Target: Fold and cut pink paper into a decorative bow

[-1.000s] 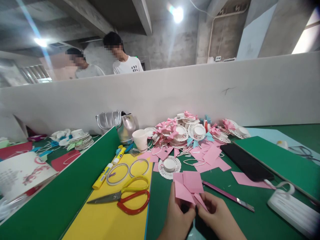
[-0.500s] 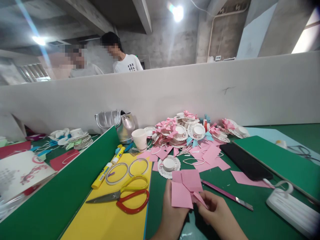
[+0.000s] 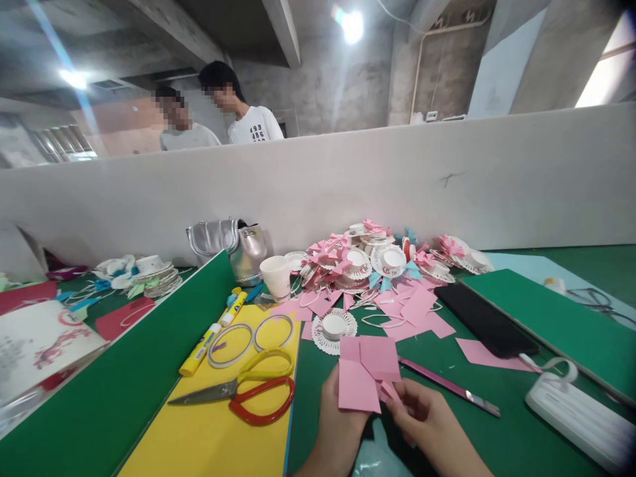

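Observation:
Low in front of me, my left hand (image 3: 340, 411) is closed round a piece of folded pink paper (image 3: 358, 387) from the left and beneath. Creases and overlapping flaps show on its face. My right hand (image 3: 422, 411) pinches a small pink flap at the paper's lower right, between thumb and fingers. Whether that flap is part of the same sheet I cannot tell. Just beyond the paper lies a tiny white paper hat (image 3: 334, 324) with a fringed brim. A purple craft knife (image 3: 442, 381) rests to the right of the hands.
Scissors (image 3: 243, 391), tape rolls (image 3: 230, 346) and glue sticks (image 3: 201, 350) lie on a yellow sheet (image 3: 199, 444) at left. Behind are a paper cup (image 3: 275, 277), a silver bag (image 3: 251, 252) and piled hats with pink bows (image 3: 348, 255). A phone (image 3: 484, 321) and white power bank (image 3: 579, 414) are right.
The pink paper and both hands have shifted only slightly, and the right fingers have turned a little at the flap. Behind the partition, one person has moved to the right.

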The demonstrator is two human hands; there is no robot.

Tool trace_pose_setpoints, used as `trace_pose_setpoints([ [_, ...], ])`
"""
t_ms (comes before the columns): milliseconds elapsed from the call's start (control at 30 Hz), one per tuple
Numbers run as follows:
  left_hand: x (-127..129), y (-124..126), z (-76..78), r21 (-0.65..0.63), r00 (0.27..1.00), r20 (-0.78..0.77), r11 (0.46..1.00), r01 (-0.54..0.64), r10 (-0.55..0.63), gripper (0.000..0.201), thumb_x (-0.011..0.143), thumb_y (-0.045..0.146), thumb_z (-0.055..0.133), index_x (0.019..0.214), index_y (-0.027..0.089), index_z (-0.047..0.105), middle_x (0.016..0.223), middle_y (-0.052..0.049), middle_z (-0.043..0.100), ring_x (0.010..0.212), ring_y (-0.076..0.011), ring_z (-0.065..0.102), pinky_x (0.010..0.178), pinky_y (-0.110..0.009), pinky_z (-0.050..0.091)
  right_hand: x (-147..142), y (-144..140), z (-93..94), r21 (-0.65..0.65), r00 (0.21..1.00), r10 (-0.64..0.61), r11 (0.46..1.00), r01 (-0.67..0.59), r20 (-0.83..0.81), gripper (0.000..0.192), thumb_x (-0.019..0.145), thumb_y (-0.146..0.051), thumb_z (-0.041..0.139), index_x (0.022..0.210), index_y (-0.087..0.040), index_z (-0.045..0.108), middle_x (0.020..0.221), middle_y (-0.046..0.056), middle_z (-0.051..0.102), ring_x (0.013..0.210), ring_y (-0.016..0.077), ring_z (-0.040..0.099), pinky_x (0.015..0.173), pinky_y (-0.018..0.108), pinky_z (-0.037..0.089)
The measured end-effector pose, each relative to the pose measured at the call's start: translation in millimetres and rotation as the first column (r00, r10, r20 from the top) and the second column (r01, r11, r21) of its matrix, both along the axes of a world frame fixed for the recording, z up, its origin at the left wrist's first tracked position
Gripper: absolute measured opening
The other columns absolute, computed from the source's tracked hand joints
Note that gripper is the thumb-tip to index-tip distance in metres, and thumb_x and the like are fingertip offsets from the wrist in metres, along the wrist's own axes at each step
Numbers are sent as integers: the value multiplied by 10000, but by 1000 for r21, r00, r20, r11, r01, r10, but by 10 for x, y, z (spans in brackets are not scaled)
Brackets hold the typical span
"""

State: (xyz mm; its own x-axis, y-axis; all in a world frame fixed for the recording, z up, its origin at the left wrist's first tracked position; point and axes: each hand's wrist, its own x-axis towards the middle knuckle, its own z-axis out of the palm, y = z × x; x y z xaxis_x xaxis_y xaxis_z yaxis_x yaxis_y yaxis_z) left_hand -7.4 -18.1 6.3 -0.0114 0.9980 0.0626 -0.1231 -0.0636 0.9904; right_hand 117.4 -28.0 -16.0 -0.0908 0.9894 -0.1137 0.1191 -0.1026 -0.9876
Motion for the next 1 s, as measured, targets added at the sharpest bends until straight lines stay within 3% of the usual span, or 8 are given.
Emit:
trace_pose_setpoints([
  [233, -33, 49, -91, -8, 997, 27, 997, -79, 79, 108, 529, 92, 622, 598, 145, 559, 546, 35, 555, 518, -111, 452, 475, -192, 370, 22, -7, -20, -13, 1000, -4, 1000, 4, 6, 415, 662, -568, 517, 551, -186, 401, 422, -95, 334, 376, 61, 313, 383, 183, 244],
  [333, 3, 40, -110, -44, 996, 92, 999, -15, 19, 144, 517, 109, 647, 615, 148, 549, 572, 13, 587, 541, -135, 507, 520, -221, 406, 10, -6, -26, 0, 1000, 3, 1000, -3, 4, 408, 663, -550, 529, 537, -191, 383, 434, -92, 341, 387, 62, 307, 391, 185, 240],
  [467, 40, -3, -84, -87, 990, 137, 996, 34, -21, 214, 543, 124, 661, 722, 148, 545, 660, -12, 619, 622, -153, 550, 591, -236, 429, -21, -4, -47, 11, 999, 4, 1000, -4, 50, 366, 675, -496, 541, 529, -189, 407, 462, -81, 346, 418, 74, 303, 402, 193, 236],
  [600, 33, 1, -63, -104, 993, 115, 994, 18, -6, 188, 547, 127, 661, 641, 159, 501, 556, 30, 561, 544, -118, 504, 517, -198, 395, -29, -13, -34, 40, 992, 18, 999, -23, 128, 325, 670, -433, 561, 518, -185, 418, 468, -72, 363, 444, 84, 314, 420, 201, 249],
  [767, 15, 24, -98, -109, 984, 174, 993, 53, -33, 178, 573, 128, 639, 669, 162, 493, 630, 8, 580, 598, -132, 522, 548, -207, 399, -2, -32, 27, 28, 989, 82, 996, -86, 125, 335, 716, -466, 508, 570, -166, 477, 501, -56, 395, 463, 89, 360, 433, 197, 289],
  [867, 19, 17, -52, -99, 986, 163, 994, 35, -18, 160, 571, 108, 624, 674, 157, 512, 617, 17, 573, 586, -126, 508, 546, -203, 402, -4, -36, 25, 12, 990, 64, 998, -66, 126, 382, 718, -514, 485, 545, -176, 443, 481, -59, 379, 442, 88, 359, 417, 196, 280],
  [1000, 26, 3, 26, -77, 994, 97, 996, -39, 46, 160, 542, 99, 638, 645, 154, 528, 583, 41, 541, 550, -109, 465, 511, -185, 390, -28, -40, -12, 83, 975, 8, 996, -27, 222, 422, 730, -499, 473, 468, -188, 359, 468, -66, 294, 461, 89, 275, 427, 212, 225],
])
